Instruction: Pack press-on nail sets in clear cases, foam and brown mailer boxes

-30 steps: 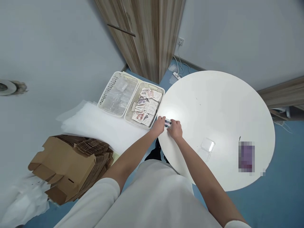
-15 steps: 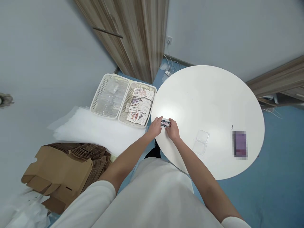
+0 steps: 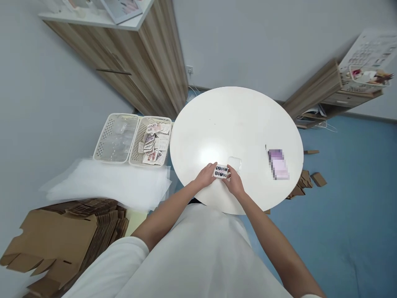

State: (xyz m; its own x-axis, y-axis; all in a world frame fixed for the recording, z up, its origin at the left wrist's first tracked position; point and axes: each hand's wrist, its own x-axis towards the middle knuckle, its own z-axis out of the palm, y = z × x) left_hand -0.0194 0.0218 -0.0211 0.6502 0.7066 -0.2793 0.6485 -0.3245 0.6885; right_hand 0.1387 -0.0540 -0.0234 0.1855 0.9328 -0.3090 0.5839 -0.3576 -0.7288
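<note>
A small white card of press-on nails (image 3: 221, 171), with two rows of dark and patterned nails facing up, is held level above the near part of the round white table (image 3: 235, 120). My left hand (image 3: 206, 175) is closed on its left edge, and my right hand (image 3: 234, 181) grips the right edge. Just beyond my right hand lies a clear plastic case (image 3: 235, 163), partly covered by that hand.
Left of the table stand a basket of clear cases (image 3: 115, 140) and a basket of nail cards (image 3: 135, 145). Nearer are white foam sheets (image 3: 105, 182) and flattened cardboard boxes (image 3: 52, 240). A blurred purple object (image 3: 278, 164) lies on the table's right side.
My view has swung to the right. Both hands, still holding the nail card, have come over the table, closer to the clear case, and the card's nails now face me more fully.
</note>
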